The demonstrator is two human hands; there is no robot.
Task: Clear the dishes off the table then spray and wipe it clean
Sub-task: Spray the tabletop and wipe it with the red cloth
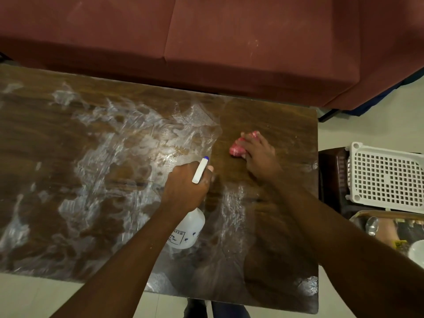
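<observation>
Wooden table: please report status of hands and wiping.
Left hand grips white plastic spray bottle. Right hand grips pink cloth on brown wooden table. Wet streaks cover its left side.

The left hand [185, 189] covers much of the spray bottle [190, 228]; the white basket [385, 177] runs off rightward.

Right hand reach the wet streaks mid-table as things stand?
Probably yes. The right hand holds the pink cloth just beside the wet streaks, nothing between them on the far side. The left hand gripping the spray bottle blocks only the nearer path.
</observation>
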